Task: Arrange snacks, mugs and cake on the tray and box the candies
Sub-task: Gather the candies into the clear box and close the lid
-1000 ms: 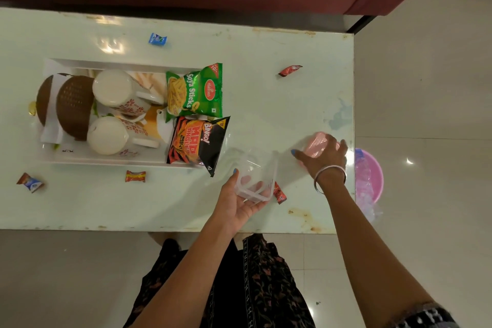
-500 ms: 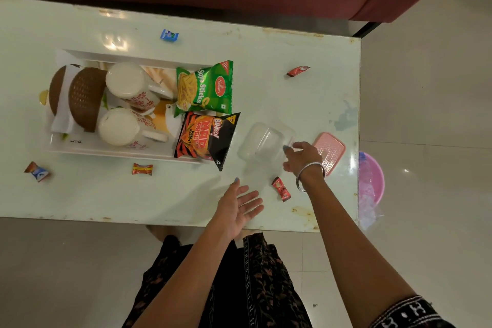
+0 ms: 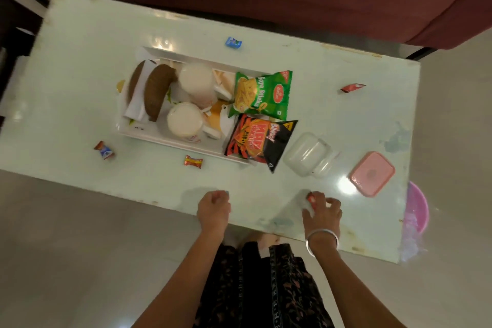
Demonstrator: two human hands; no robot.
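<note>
The pale green bench point(image 3: 80, 61) carries every item, seen from above by the head camera. On it lies the white tray point(image 3: 165, 138), already loaded: two cake pieces point(image 3: 157, 96) at its far-left end, two white mugs point(image 3: 197, 82) in the middle, and two snack packets, the green soya sticks point(image 3: 262, 94) and the black-and-orange packet point(image 3: 258, 141), overhanging its right end. The arranging step therefore appears complete; the step in hand is judged to be boxing the candies.

Just right of the tray stands one clear box point(image 3: 308, 154), open and seemingly without contents, and further right lies its one pink lid point(image 3: 371, 173), apart from it.

Five wrapped candies can be counted: a blue candy point(image 3: 233, 42) beyond the tray, a red one point(image 3: 352, 87) at the far right, an orange one point(image 3: 193, 161) and a blue-brown one point(image 3: 104, 149) on the near side, and a red candy point(image 3: 310, 197) at the near edge. The right hand point(image 3: 322, 212) is curled over this last candy, its fingertips pinching it against the bench. The left hand point(image 3: 213, 208) rests at the near edge, loosely closed, with nothing visible in it.

The next move calls for lifting the pinched candy and carrying it forward into the clear box.
</note>
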